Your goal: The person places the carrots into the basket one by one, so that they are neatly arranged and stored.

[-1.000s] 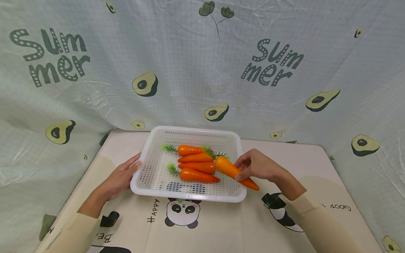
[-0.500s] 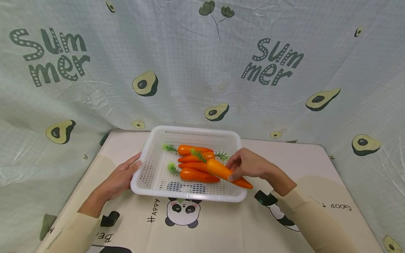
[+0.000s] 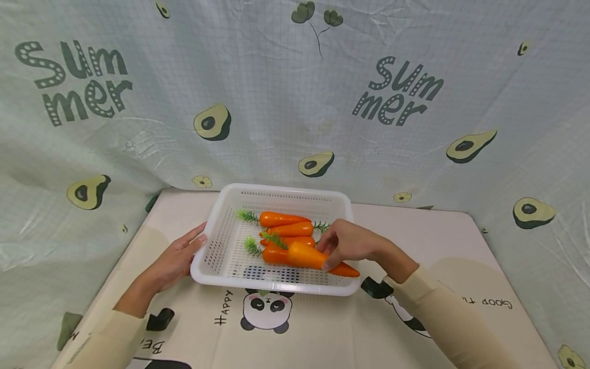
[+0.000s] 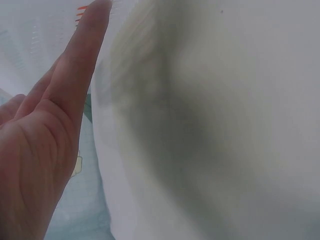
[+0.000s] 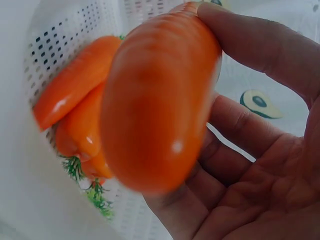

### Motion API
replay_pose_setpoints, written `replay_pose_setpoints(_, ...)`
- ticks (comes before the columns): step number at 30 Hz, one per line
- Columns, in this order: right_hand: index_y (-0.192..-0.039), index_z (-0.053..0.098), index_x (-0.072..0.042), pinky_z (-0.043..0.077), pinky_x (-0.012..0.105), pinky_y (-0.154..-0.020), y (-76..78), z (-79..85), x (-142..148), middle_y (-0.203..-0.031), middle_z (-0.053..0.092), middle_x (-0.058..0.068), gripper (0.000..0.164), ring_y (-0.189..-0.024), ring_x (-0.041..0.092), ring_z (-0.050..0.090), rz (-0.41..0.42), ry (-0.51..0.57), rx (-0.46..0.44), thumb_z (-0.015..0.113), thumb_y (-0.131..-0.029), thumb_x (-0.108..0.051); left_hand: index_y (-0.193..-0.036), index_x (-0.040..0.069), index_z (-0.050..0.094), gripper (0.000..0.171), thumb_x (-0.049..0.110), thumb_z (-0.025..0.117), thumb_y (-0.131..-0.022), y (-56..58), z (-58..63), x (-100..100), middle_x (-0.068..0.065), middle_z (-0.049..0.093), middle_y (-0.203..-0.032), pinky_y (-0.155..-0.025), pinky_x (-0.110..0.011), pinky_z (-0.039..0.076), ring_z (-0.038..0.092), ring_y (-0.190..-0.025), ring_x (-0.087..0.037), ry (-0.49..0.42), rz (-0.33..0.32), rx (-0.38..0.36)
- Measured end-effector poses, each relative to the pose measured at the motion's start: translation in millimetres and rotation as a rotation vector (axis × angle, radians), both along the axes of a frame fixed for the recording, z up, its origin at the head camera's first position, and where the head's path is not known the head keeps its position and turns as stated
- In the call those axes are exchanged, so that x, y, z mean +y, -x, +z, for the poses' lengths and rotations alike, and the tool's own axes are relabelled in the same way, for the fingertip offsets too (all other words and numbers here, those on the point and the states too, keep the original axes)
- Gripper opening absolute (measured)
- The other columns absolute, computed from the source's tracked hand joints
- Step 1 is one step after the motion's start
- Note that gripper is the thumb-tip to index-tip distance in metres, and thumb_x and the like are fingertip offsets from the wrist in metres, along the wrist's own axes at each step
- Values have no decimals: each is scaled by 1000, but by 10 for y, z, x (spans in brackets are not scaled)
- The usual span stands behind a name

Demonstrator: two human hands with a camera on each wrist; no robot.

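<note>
In the head view, my left hand (image 3: pixel 177 256) touches the left side of a white perforated plastic basket (image 3: pixel 276 288); its fingers look straight in the left wrist view. With thumb and fingers, my right hand (image 3: pixel 352 243) pinches an orange carrot (image 3: pixel 304 254) with a green leafy top. This carrot is tilted over the basket's right half, tip toward the lower right, partly covering the front carrot (image 3: pixel 274 254). Behind lie the back carrot (image 3: pixel 281 219), another carrot (image 3: pixel 295 229) and a third one (image 3: pixel 297 240). Up close in the right wrist view, the held carrot (image 5: pixel 155 110) looks blurred.
The basket stands on a table with a cream cloth (image 3: pixel 313 333) printed with pandas. A pale curtain (image 3: pixel 276 102) with avocado prints hangs behind and at both sides. Inside, the basket's mesh floor (image 3: pixel 235 259) shows at the left.
My right hand has moved left and slightly lower with the carrot, bringing it from the basket's right edge over the front carrot. My left hand has stayed at the basket's side.
</note>
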State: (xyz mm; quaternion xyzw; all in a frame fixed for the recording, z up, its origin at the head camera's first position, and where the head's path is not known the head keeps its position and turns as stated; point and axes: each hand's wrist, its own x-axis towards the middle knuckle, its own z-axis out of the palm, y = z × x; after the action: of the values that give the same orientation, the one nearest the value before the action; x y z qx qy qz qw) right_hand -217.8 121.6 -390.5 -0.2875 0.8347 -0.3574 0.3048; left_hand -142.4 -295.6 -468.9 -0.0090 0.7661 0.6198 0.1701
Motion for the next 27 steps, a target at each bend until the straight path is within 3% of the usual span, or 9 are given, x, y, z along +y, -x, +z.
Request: replay_pose_setpoints(27,-94,78,-10,54,28,-71,-17,-11,-413,-78,65,-2,23,-75,16,58,185,-89,73,91,-75,-10,-169,23,8,69,44,42,-112,-12,1,5,-31,34,-163,-88,-43,60,63,-120,-31,14,2,4)
